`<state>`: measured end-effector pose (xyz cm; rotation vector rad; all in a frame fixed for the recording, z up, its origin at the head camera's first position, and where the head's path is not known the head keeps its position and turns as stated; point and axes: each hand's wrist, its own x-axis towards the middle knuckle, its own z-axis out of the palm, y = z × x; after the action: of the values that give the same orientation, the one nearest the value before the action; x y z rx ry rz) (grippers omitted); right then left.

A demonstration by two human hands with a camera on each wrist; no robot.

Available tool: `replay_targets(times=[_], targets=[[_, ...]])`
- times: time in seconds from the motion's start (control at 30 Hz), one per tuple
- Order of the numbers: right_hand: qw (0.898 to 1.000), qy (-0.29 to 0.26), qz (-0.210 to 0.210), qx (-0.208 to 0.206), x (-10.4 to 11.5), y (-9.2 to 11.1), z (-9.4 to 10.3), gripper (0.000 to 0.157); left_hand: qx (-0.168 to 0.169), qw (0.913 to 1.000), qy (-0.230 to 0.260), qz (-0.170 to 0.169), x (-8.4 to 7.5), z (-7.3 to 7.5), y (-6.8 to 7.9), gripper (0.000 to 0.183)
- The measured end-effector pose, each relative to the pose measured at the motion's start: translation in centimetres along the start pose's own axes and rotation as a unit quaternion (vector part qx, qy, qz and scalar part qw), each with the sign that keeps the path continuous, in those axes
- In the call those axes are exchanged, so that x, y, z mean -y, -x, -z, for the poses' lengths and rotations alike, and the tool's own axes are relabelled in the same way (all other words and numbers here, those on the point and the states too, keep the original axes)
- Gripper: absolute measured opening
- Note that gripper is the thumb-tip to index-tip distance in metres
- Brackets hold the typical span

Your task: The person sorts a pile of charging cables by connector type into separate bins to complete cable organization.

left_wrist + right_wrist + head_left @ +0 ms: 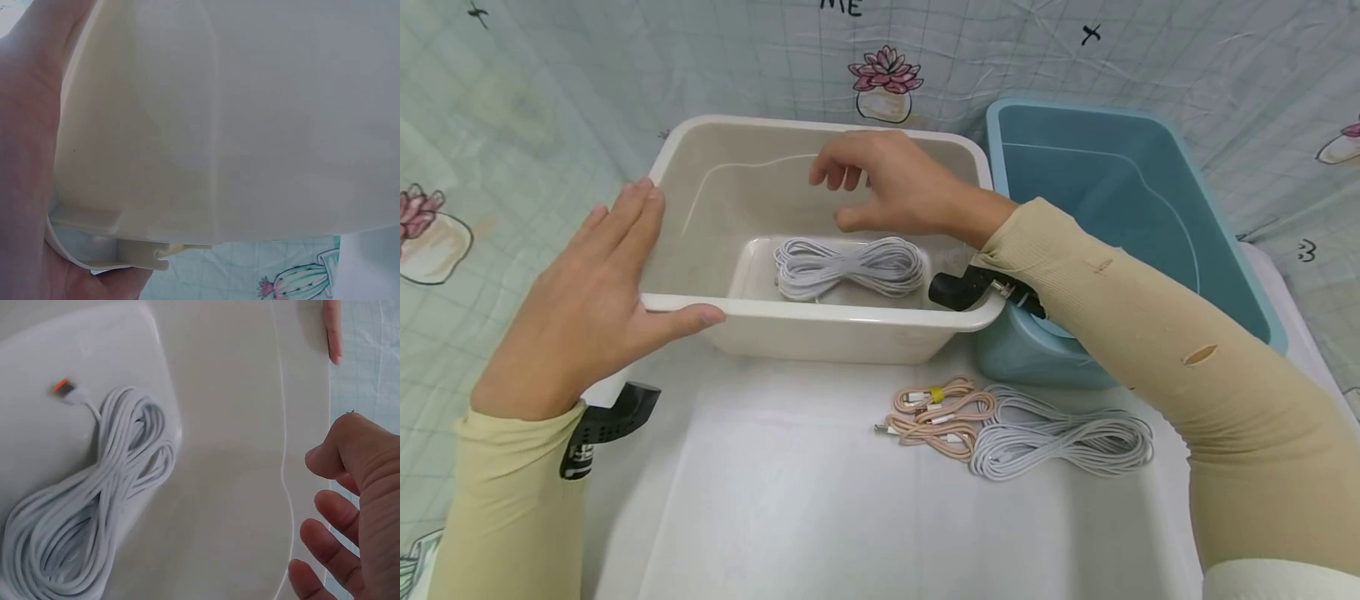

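Observation:
A white cable bundle [850,268] lies on the floor of the cream plastic bin [820,329]. In the right wrist view the bundled cable [100,487] shows a plug with an orange tip [62,387]. My right hand [895,183] hovers over the bin with loosely bent fingers, apart from the cable and holding nothing. At the bin's left front corner my left hand [598,292] rests on the rim, thumb along the front edge and fingers along the left side. The left wrist view shows that hand [31,156] against the bin's outer wall [250,125].
A blue bin [1097,183] stands right of the cream one, partly behind the right forearm. On the white table [790,483] in front lie pinkish cables [943,417], one with a yellow tie, touching another white cable bundle [1063,437]. A patterned cloth [737,58] hangs behind.

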<state>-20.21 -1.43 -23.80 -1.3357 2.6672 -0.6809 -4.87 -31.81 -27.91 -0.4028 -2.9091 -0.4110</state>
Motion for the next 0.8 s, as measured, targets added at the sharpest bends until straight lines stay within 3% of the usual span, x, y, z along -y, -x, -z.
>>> replay_targets(times=[0.43, 0.8], targets=[[1.0, -0.002, 0.006, -0.009, 0.3, 0.1, 0.3, 0.035, 0.005, 1.0, 0.003, -0.002, 0.1, 0.1, 0.0, 0.123], [1.0, 0.024, 0.01, -0.004, 1.9, 0.7, 1.7, 0.038, 0.009, 1.0, 0.0, -0.001, 0.0, 0.1, 0.1, 0.123]])
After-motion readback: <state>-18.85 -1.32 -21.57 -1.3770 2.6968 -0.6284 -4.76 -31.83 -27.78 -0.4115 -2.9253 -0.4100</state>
